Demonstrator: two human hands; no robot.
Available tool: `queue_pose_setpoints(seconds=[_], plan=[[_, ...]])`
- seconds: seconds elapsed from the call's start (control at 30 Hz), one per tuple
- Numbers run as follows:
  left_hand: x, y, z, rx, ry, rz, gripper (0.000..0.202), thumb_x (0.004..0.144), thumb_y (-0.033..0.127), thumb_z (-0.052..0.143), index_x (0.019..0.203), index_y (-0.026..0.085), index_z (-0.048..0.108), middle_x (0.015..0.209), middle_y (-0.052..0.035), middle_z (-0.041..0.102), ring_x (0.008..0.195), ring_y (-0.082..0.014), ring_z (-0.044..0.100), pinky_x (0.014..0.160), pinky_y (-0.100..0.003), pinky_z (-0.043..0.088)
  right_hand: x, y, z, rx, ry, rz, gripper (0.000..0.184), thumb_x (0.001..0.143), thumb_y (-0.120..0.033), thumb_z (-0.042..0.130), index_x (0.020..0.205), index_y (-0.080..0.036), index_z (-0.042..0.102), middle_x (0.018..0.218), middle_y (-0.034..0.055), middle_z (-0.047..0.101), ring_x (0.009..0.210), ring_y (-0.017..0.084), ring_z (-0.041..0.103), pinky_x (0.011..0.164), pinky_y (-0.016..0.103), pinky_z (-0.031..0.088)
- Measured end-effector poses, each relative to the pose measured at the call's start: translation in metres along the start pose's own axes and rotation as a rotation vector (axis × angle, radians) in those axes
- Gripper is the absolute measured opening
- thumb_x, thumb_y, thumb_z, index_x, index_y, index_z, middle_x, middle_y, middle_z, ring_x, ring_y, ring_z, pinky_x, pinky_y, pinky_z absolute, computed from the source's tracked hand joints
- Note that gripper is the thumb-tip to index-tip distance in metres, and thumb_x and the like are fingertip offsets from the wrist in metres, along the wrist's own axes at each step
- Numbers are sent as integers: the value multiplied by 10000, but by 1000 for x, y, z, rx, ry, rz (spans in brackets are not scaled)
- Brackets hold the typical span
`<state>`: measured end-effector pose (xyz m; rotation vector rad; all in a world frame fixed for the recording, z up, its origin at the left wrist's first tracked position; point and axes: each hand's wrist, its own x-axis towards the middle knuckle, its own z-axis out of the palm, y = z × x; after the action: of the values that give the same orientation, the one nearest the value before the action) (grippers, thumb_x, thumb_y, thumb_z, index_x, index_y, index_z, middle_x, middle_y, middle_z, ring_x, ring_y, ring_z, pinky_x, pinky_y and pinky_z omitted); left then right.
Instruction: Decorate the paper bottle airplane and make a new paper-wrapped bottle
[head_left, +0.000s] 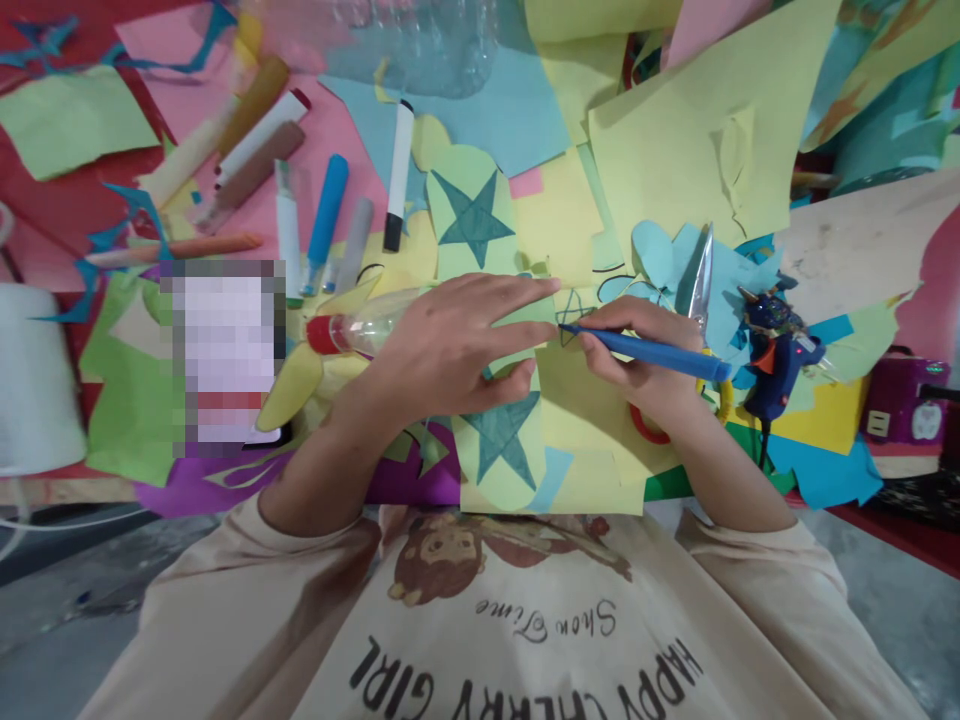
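My right hand (637, 350) grips a blue marker (667, 355), its tip against yellow paper (577, 410). A small outlined star (574, 312) shows at the tip. Fingers spread, my left hand (469, 340) lies over a light green paper strip (472, 265), hiding its middle. The strip carries a green star (476, 220) above the hand and another green star (504, 440) below it. Under my left hand and wrist, partly covered, is a clear plastic bottle (367, 330) with a red cap (323, 335) and yellow paper petals.
Several markers (328, 215) lie at the upper left, near a blurred-out phone (229, 350). On the right are scissors (697, 280), partly behind my right hand, and a dark blue glue gun (776, 375). Paper sheets and scraps cover the red table. A purple box (904, 395) stands far right.
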<state>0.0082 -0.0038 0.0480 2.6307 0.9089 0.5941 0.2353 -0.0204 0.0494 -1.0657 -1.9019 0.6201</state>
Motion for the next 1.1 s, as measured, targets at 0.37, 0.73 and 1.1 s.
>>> queue_pose_setpoints(seconds=[0.37,0.73,1.1], plan=[[0,0,2,41,66,39,255,919,236,469,1095,262,651,1403,-91,645,1204,-262,678,958,-443,590,-1,3,-2,-12,8,19,156,864,-251,651,710,-222,642,641,-11,707,569,129,649,532,258,498],[-1,-3,1,21,49,57,246,914,252,502,1122,271,630,1419,-96,632,1195,-281,678,945,-466,594,-1,5,-4,-26,8,15,164,831,-217,643,672,-223,608,605,-22,680,536,127,628,518,248,497],[-1,-3,1,-19,24,30,264,899,225,521,1131,297,625,1445,-83,613,1218,-303,666,959,-504,590,-2,7,-5,-80,-5,48,160,777,-192,618,630,-220,562,564,-32,640,500,118,578,491,243,453]])
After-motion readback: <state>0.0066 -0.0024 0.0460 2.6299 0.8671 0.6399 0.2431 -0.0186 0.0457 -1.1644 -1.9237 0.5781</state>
